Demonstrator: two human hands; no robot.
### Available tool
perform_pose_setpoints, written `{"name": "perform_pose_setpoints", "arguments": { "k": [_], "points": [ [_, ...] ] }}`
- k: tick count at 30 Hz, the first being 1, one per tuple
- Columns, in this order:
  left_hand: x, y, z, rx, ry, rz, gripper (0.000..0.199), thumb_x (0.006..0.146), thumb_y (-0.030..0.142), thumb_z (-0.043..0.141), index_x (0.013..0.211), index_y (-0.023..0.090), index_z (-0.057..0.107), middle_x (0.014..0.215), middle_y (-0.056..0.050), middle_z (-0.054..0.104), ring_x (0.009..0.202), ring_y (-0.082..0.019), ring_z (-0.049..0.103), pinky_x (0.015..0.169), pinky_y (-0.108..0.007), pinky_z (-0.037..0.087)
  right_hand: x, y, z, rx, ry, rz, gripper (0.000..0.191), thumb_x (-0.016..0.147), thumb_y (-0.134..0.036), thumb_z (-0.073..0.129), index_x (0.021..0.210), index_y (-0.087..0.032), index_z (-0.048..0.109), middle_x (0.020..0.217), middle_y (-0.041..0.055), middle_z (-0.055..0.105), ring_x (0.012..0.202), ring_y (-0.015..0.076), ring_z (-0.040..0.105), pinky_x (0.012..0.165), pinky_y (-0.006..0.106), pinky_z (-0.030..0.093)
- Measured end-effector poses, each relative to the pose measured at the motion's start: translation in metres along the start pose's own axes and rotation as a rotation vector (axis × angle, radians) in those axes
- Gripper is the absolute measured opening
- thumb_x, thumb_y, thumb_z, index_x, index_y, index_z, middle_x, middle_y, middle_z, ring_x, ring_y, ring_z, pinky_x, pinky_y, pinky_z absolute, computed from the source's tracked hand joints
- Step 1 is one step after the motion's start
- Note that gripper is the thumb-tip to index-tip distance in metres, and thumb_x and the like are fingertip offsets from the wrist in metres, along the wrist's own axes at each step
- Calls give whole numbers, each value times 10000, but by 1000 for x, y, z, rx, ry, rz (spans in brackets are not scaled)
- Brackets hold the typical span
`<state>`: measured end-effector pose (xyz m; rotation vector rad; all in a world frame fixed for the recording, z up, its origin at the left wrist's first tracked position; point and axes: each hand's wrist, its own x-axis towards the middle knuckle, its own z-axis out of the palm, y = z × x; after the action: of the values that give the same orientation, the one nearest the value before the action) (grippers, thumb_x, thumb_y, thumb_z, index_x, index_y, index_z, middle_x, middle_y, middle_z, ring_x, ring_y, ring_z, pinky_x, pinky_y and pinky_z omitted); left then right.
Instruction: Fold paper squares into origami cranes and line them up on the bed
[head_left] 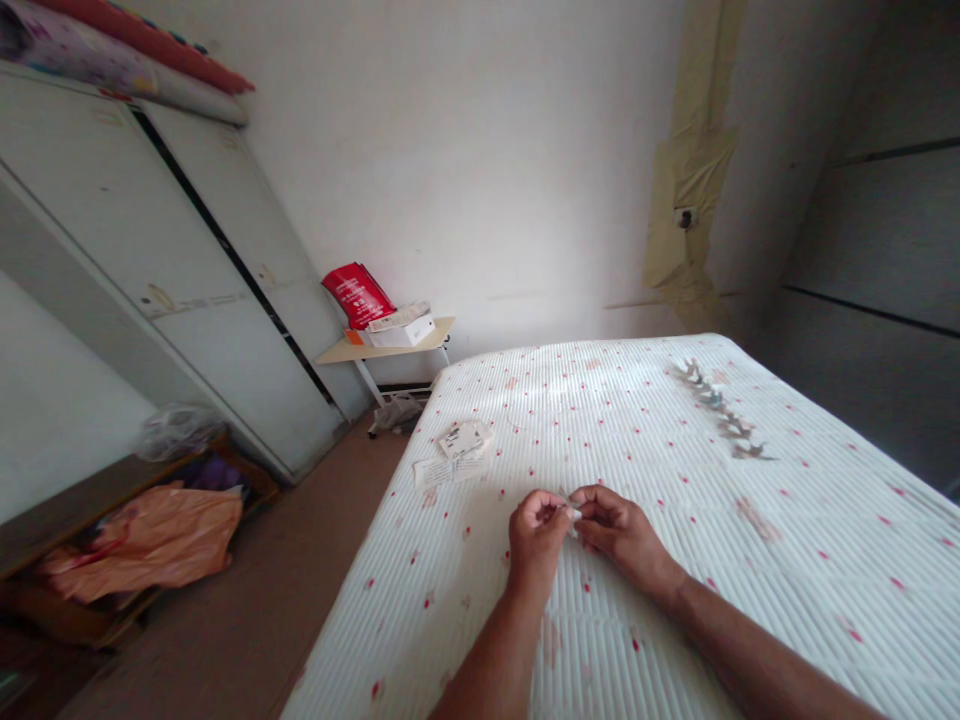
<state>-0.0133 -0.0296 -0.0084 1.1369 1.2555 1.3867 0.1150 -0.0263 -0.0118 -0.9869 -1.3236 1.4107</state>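
Observation:
Over the white quilted bedspread (480, 560), my left hand (538, 525) and my right hand (619, 530) meet fingertip to fingertip. Both pinch a small whitish piece (574, 515), mostly covered by the fingers, so its kind cannot be made out. Ahead and to the left lie some printed paper cards (463, 440) on the bedspread. Farther off to the right is a row of small grey-and-white folded or winged pieces (720, 410), too blurred to name.
A small table (382, 350) beyond the bed's far left corner bears a red bag (358, 294) and a white box (405, 328). Cabinets (202, 250) stand left, with rolled mats on top. An orange plastic bag (150, 540) lies on a low wooden shelf. A wall socket (685, 216) is at the back.

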Motion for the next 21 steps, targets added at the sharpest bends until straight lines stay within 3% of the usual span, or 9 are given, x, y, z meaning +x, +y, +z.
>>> {"name": "perform_pose_setpoints", "arguments": {
  "k": [9,21],
  "points": [
    [0,1,-2,22,-24,31,55,626,192,580,649,145,561,592,7,558,574,-106,488,563,-204,382,-1,7,-2,-197,-8,-102,186,740,-273,575,909,-204,538,661,-30,582,561,104,515,532,226,416],
    [0,5,-4,53,-85,28,57,639,183,556,665,141,582,611,2,576,595,-114,506,579,-203,388,-3,6,-3,-306,18,-147,196,747,-251,538,937,-206,533,655,-30,594,556,117,534,547,241,428]
  ]
}}
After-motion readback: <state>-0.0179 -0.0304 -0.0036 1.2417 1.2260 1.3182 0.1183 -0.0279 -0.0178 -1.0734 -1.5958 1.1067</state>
